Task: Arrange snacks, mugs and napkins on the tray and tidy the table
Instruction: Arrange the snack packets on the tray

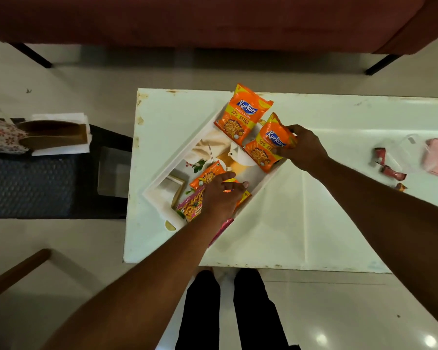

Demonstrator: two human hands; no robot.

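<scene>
**Snack packets going onto the tray**

Pinching an orange packet point(264, 147) by its edge with the right hand point(304, 147), fingers curled round it, over the far right end of the white tray point(185, 151) on the desk point(339, 198). Pressing down with the left hand point(221, 197), fingers straight and spread, on another orange packet point(206, 176) and a pink packet point(190, 209) at the tray's near end. Leaning on the tray's far rim, a third orange packet point(243, 113). Well apart to the right, crumpled wrappers point(390, 171).

Red sofa point(213, 18), pale tiled floor point(86, 79)
</scene>
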